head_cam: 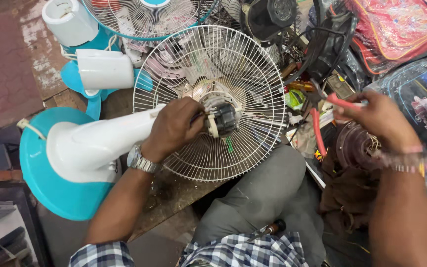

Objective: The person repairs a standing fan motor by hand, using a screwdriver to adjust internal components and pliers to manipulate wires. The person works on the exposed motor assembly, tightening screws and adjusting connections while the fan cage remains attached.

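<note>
1. Nearest me, a screwdriver [269, 229] with a dark handle lies on my grey trouser leg, just above my checked shirt hem.
2. My left hand [174, 127] is curled shut on the neck of the white plastic fan body [92, 143], fingertips pressing at the small dark motor hub [223, 118]. There's a metal watch [141, 160] on that wrist.
3. The hub sits dead centre of the round wire guard [208, 101], thin pale spokes fanning out to a ringed rim; it touches my fingers on their right side.
4. The fan's smooth teal base [50, 185], a rounded disc, hangs out to the left over the worn wooden bench [169, 195].
5. My right hand [384, 118] is well apart from the hub, off to the right, closed around red-handled pliers [322, 111]; one red grip runs through my fingers, the other dangles down. Whether the pliers' nose is parted, I cannot tell.
6. Under that hand, a dark round coil part [354, 146] with fine wires.
7. Farther off, a second white-and-teal fan [95, 64] and another wire guard with a teal rim [144, 20].
8. Far right, a glossy red bag [401, 29].
</note>
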